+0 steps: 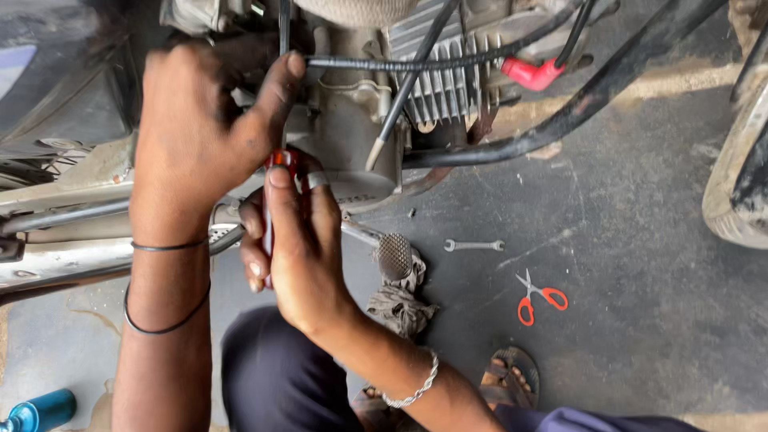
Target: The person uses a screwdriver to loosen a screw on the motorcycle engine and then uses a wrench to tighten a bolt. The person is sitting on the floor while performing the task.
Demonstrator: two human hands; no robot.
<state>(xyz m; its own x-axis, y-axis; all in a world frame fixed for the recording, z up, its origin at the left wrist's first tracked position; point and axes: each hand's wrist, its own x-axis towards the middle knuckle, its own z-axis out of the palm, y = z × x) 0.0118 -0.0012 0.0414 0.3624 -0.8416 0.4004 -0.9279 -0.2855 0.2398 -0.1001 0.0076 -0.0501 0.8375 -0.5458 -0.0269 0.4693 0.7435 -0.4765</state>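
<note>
The left hand [200,120] reaches up against the grey metal motorcycle engine with cooling fins [376,112], its fingers curled in behind the casing and its thumb pressed to a ribbed black cable [400,62] that runs across the finned cylinder; whether the hidden fingers grip anything cannot be told. Just below it, the right hand [300,240] is closed around a red-handled tool with a slim shaft [276,164], the handle showing between the thumb and forefinger and the tip aimed up at the engine's side, right under the left palm. A red rubber spark plug cap [532,74] sits at the far end of the cylinder, and a curved black frame tube [592,96] sweeps past it. On the grey concrete floor [640,320] lie a small silver open-ended spanner [474,245] and, near it, a pair of orange-handled scissors [540,298]. A ribbed metal foot peg [394,256] sticks out beside the right hand, with a crumpled grey rag [400,308] hanging beneath it. A blue metal cylinder [44,410] lies at the lower left corner.
</note>
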